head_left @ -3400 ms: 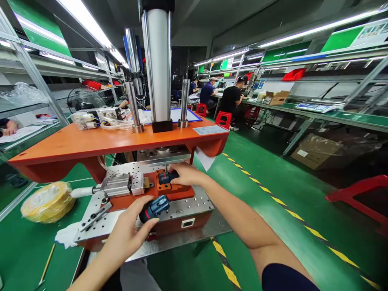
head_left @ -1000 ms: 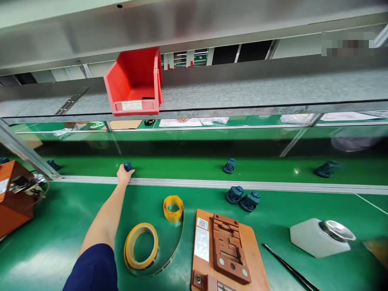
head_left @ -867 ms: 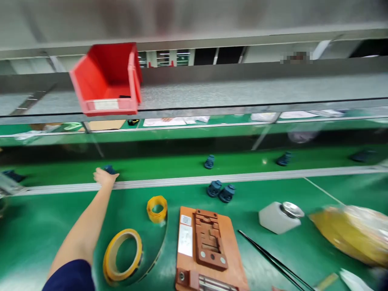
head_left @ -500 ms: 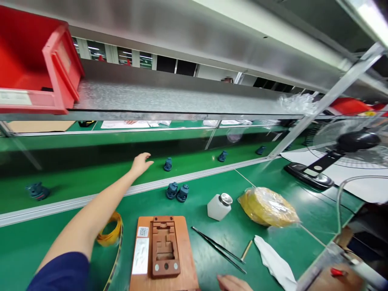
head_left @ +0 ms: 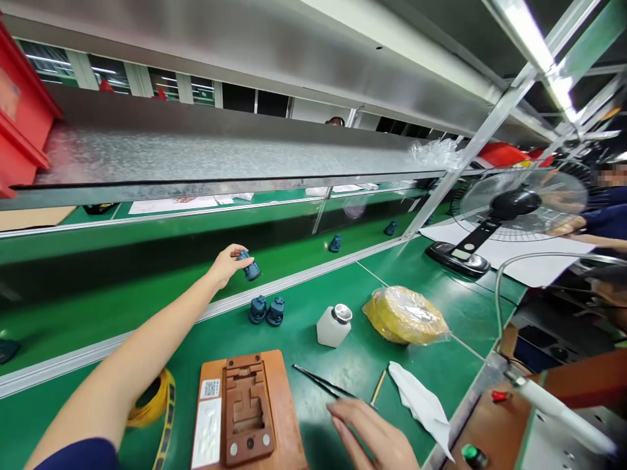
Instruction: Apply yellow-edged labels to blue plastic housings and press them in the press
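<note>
My left hand [head_left: 228, 266] reaches out over the green conveyor belt [head_left: 147, 312], its fingers closed on a dark blue moulded part [head_left: 249, 266] that sits tilted at the fingertips. My right hand [head_left: 372, 434] is low in the view with its fingers apart and nothing in them. Its fingertips lie just below a pair of black tweezers [head_left: 318, 380]. A small wooden stick [head_left: 377, 388] and a white cloth [head_left: 418, 410] are close to its right. Two more blue parts [head_left: 257, 309] stand side by side on the green bench, beyond an orange jig plate [head_left: 240, 411].
A white bottle [head_left: 334, 325] and a bagged yellow tape roll [head_left: 404, 316] sit on the bench. A standing fan [head_left: 509, 212] is at right, with a person [head_left: 607, 219] beyond it. A metal shelf [head_left: 196, 150] with a red bin [head_left: 22, 111] runs overhead.
My left hand, open over the belt before, now holds a blue part. My right hand has risen further into view. The view has swung left, away from the orange press, and the bench objects have shifted.
</note>
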Motion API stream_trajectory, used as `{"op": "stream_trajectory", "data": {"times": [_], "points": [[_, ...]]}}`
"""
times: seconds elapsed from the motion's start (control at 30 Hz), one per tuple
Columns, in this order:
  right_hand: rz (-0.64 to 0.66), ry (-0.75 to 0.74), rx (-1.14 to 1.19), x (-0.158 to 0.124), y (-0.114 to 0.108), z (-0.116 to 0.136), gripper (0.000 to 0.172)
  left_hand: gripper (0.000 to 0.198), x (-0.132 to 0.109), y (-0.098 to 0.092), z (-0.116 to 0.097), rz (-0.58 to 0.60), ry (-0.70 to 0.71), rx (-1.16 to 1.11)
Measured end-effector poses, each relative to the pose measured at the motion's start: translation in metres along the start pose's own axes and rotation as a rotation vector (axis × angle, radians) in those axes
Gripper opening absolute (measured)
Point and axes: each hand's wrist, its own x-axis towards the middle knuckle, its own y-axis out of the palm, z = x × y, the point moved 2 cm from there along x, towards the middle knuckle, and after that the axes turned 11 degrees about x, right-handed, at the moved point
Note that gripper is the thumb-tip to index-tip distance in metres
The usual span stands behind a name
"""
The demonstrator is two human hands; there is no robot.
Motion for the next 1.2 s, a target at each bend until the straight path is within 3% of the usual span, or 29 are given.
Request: {"op": "stream_trajectory", "data": {"times": [0.1,0.2,0.27,0.37,0.47,0.57,0.67,0.77,0.87,1.03,1.13,1.2], "points": [[0.037,-0.016,0.072,0.047,0.021,0.007,0.02,0.052,-0.06,-0.026,-0.013,0.2,0.003,-0.185],[0.01,-0.076,0.192,0.09,0.044,0.018,0.027,0.06,-0.124,-0.04,-0.022,0.323,-0.026,-0.323],[0.045,-0.124,0.259,0.112,0.06,0.029,0.052,0.061,-0.159,-0.043,-0.024,0.356,-0.052,-0.376],[0.202,-0.245,0.349,0.129,0.082,0.045,0.088,0.068,-0.199,-0.041,-0.022,0.386,-0.091,-0.408],[0.332,-0.262,0.415,0.127,0.096,0.048,0.095,0.072,-0.229,-0.041,-0.016,0.358,-0.173,-0.411],[0.433,-0.087,0.413,0.113,0.1,0.032,0.093,0.065,-0.261,-0.05,-0.009,0.243,-0.268,-0.304],[0.543,0.067,0.393,0.096,0.099,0.009,0.088,0.05,-0.3,-0.064,-0.004,0.233,-0.334,-0.152],[0.571,0.12,0.411,0.088,0.099,-0.004,0.086,0.043,-0.343,-0.074,-0.001,0.327,-0.409,-0.067],[0.602,0.087,0.404,0.09,0.104,-0.007,0.088,0.042,-0.382,-0.072,0.006,0.441,-0.446,0.012],[0.746,-0.035,0.394,0.088,0.114,-0.006,0.096,0.046,-0.434,-0.037,0.03,0.662,-0.402,-0.047],[0.6,0.002,0.427,0.07,0.108,-0.013,0.095,0.053,-0.45,-0.014,0.045,0.785,-0.414,-0.235],[0.387,0.068,0.391,0.051,0.095,-0.024,0.073,0.057,-0.45,-0.007,0.05,0.788,-0.449,-0.315]]}}
